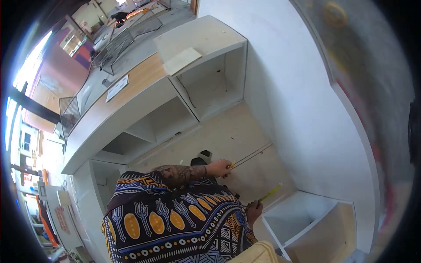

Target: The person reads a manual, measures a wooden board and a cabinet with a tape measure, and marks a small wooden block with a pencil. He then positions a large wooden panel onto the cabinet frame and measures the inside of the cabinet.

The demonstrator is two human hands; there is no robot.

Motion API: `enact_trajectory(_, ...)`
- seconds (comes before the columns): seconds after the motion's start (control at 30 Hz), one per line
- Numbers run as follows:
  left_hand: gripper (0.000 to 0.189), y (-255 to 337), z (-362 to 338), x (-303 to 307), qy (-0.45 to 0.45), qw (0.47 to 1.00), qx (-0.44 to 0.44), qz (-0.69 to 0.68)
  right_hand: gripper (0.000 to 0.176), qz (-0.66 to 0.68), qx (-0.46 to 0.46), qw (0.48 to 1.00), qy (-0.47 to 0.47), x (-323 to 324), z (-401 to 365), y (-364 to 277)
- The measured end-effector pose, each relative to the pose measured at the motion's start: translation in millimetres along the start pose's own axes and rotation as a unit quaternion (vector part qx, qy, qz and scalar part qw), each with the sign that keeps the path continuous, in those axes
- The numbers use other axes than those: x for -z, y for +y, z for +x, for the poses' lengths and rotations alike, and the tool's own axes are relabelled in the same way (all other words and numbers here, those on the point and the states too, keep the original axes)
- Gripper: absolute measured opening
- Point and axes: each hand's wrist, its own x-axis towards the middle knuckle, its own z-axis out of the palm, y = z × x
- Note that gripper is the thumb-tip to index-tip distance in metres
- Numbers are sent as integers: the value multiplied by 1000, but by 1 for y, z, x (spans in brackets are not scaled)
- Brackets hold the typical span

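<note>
My left hand (pixel 221 168), at the end of a tattooed forearm, is closed on a small yellow object (pixel 233 165) too small to identify. It is over the pale floor panel (pixel 219 133), beside two thin dark lines. Lower right, my right hand (pixel 253 210) is closed at the near end of a yellow strip (pixel 271 192) that looks like a tape measure blade. The strip slants up and right, near the low white compartments. Parts of the right hand's fingers are hidden.
A curved counter (pixel 136 83) with open shelves bounds the left and top; papers (pixel 117 88) lie on it. A tall white panel (pixel 285 96) rises at the right. Low open compartments (pixel 302 219) stand at the lower right. A dark shoe (pixel 201 158) shows beside my left hand.
</note>
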Motion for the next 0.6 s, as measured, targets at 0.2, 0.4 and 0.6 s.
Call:
enact_trajectory(0.2,28,-66,18,176,357,922,-129,79,26,-194,157,967,-56,-75,41,33)
enact_trajectory(0.4,73,-98,2,451,540,798,-184,193,30,-144,35,989,-27,-222,8,26)
enact_trajectory(0.6,112,-102,2,591,433,836,-73,328,39,-161,77,982,-58,-354,16,-15)
